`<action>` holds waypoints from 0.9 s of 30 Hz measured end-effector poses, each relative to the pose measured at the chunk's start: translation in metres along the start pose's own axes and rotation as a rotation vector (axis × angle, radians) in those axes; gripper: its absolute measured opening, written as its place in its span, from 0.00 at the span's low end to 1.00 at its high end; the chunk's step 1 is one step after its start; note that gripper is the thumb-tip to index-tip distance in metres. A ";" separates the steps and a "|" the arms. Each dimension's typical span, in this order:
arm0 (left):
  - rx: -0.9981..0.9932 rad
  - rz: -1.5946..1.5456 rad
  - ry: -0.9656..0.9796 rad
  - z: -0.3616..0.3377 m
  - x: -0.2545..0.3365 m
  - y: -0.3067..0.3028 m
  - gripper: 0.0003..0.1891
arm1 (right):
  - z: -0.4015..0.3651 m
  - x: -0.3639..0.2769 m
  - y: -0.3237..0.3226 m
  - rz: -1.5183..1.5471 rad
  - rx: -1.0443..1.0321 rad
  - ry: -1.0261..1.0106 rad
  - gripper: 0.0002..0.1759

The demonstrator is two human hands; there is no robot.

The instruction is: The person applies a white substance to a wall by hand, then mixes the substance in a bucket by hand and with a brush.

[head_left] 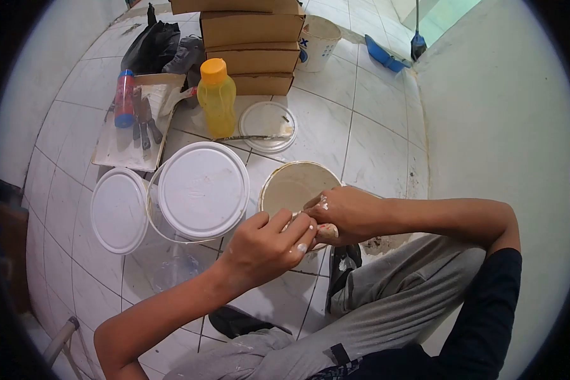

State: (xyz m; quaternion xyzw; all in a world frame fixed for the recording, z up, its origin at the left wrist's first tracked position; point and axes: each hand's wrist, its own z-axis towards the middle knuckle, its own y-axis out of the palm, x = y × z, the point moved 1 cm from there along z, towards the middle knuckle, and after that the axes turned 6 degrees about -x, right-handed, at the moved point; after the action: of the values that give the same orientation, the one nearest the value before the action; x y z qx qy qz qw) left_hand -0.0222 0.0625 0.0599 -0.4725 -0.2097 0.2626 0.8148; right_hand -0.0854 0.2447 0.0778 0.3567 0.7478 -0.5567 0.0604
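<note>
Both hands meet over the near rim of an open white bucket (291,183). My left hand (269,244) has its fingers curled round a pale, paint-spotted handle (327,232) with reddish marks; the tool's other end is hidden. My right hand (345,212) is closed right beside it, knuckles up, with white paint on the skin. Its fingertips are hidden behind the hand, and I cannot tell what they grip. Left of the bucket stands a white lidded bucket (204,190) with a wire handle, and beyond it another lidded tub (119,211).
Farther off are a yellow bottle (216,104), a round lid (269,125) with a flat stick across it, and a board (117,142) holding putty knives and a red-blue can (125,101). Stacked cardboard boxes (253,50) stand behind. A wall (494,126) rises at right.
</note>
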 end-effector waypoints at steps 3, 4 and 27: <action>-0.029 0.119 -0.005 0.001 -0.001 -0.009 0.11 | 0.003 0.004 -0.007 -0.066 0.046 -0.019 0.13; -0.042 0.119 -0.027 0.001 -0.002 -0.011 0.11 | 0.002 0.006 -0.013 -0.132 -0.020 0.001 0.14; -0.331 -0.426 -0.569 -0.283 0.157 0.106 0.05 | 0.048 0.073 0.031 -0.082 0.115 -0.033 0.10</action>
State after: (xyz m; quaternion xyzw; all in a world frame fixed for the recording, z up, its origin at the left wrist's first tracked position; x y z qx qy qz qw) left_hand 0.2423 0.0185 -0.1510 -0.4517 -0.5602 0.1710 0.6730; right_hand -0.1355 0.2400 0.0001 0.3195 0.7273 -0.6067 0.0292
